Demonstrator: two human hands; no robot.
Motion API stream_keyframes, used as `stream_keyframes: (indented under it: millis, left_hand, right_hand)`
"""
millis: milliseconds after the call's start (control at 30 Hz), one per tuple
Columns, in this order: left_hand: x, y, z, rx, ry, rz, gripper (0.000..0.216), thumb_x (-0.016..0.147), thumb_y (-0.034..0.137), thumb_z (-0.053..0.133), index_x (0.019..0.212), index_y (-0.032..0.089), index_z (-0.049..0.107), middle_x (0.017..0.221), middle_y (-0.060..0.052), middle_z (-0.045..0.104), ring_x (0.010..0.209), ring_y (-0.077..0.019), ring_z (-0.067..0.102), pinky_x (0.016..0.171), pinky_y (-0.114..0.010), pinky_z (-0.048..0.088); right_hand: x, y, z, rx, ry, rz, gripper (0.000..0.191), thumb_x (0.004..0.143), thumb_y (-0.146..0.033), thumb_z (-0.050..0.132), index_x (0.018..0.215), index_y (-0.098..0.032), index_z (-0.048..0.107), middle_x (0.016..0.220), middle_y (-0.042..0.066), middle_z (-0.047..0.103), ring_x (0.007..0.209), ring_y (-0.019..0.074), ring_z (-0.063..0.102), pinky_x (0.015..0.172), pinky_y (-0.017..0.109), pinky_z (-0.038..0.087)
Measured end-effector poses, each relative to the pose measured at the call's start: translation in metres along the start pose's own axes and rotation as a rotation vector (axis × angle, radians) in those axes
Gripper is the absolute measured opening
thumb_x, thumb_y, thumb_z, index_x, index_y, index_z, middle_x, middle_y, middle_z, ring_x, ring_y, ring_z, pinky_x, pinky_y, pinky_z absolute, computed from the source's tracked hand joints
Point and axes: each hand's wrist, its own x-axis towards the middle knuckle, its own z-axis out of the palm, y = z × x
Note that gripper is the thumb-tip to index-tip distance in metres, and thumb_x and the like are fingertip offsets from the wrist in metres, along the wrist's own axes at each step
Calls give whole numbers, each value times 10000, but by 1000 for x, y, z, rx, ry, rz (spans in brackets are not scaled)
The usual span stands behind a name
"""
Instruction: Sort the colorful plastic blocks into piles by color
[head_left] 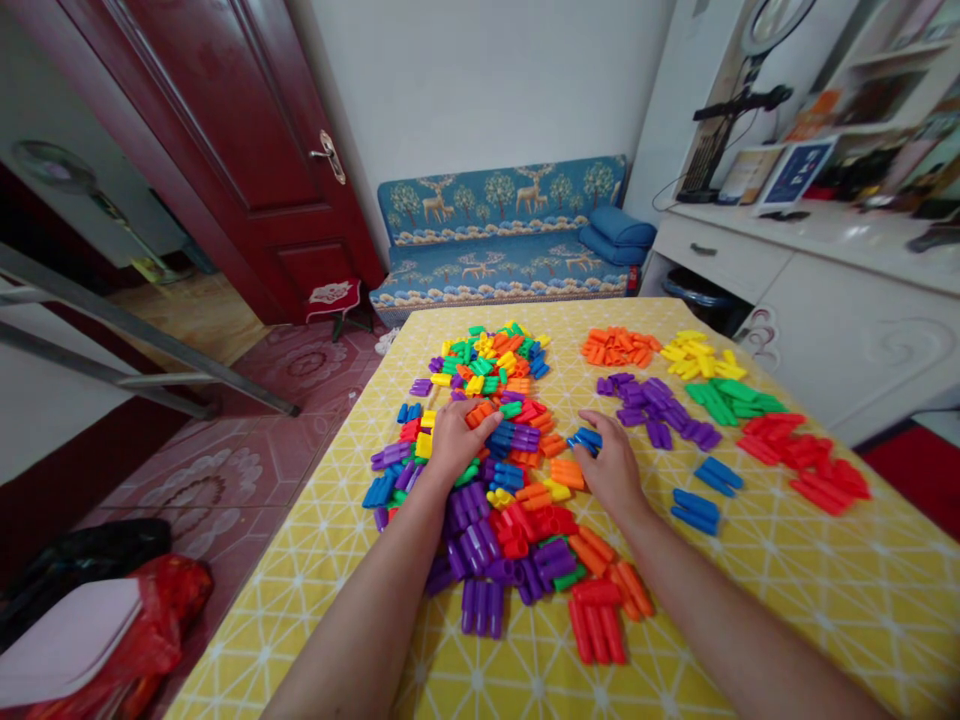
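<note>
Blue block (586, 439) lies on the table at the right edge of the mixed pile (501, 500). Its long axis runs roughly across the table, left to right, with the left end tipped slightly towards the person. The right hand (613, 468) lies palm down with its fingertips curled over the block's right end; I cannot tell whether the block is lifted. The left hand (452, 440) rests palm down on the pile, its fingers bent beside an orange piece (480, 412), and I cannot tell whether it grips anything. To the right lie sorted heaps: purple (661, 405), more blue blocks (709, 490), red (802, 455), green (731, 400), yellow (701, 357) and orange (619, 347), all on the yellow-clothed table (787, 590).
</note>
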Motion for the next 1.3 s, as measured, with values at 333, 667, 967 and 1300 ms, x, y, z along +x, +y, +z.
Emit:
stream_keyframes:
  millis: [333, 667, 967, 1300]
  left_hand:
    - [0, 0, -1, -31, -10, -27, 301, 762, 464, 639, 815, 175, 706, 687, -18, 643, 666, -153, 576, 604, -235, 422]
    - [0, -2, -1, 15, -19, -31, 310, 780, 463, 616, 841, 173, 707, 689, -14, 639, 678, -154, 576, 603, -230, 422]
    - [0, -5, 1, 67, -15, 3, 359, 819, 502, 567, 760, 165, 677, 689, -14, 625, 640, -138, 554, 599, -232, 403]
    - [0, -2, 0, 67, 5, -15, 343, 802, 489, 590, 763, 161, 681, 719, -28, 646, 672, -150, 571, 614, -239, 420]
  right_hand:
    - [1, -13, -16, -110, -77, -98, 331, 807, -186, 519, 1123, -208, 616, 1158, 98, 603, 1094, 262, 528, 981, 446, 416]
    - [5, -10, -28, -397, -265, -86, 340, 837, -164, 504, 1154, -176, 627, 1108, 129, 648, 1032, 269, 586, 890, 398, 457]
    - [17, -8, -69, -341, -168, 25, 290, 834, -234, 530, 1110, -206, 617, 1032, 63, 701, 866, 224, 660, 727, 322, 491]
    - [-6, 40, -122, -542, -141, -50, 179, 803, -285, 533, 885, -218, 677, 881, 53, 706, 796, 236, 656, 677, 345, 489]
